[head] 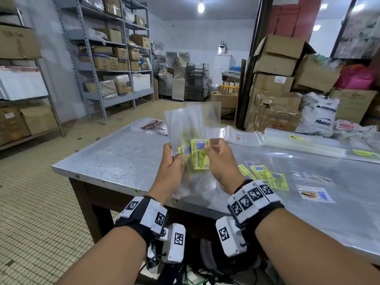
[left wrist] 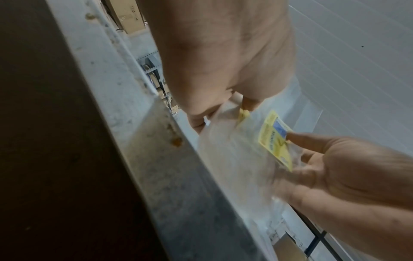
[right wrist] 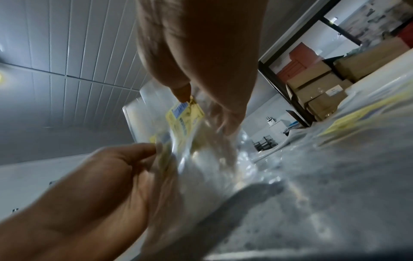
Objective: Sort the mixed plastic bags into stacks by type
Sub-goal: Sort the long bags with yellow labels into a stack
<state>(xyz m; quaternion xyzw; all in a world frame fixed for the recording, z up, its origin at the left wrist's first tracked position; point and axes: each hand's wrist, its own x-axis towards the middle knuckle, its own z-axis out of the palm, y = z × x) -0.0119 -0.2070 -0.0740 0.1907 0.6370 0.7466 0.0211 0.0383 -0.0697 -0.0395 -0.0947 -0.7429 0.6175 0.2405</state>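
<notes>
Both hands pinching a fanned bundle of clear bags (head: 190,128) w/ yellow labels, left hand (head: 172,161) steadying, right hand (head: 218,159) gripping front bag (prob. to peel it off), above metal table (head: 115,155) edge.

A bare ceiling bulb (head: 201,7) glares; the steel table (head: 115,157) shines dully; wrist views are dim and motion-blurred, edges bowed.

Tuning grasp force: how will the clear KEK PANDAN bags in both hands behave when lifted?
Likely floppy: the clear bags bend and fan above the left hand. Probably very light; the right hand holds one by a pinch. Glossy film, so the sheets may slide apart.
</notes>
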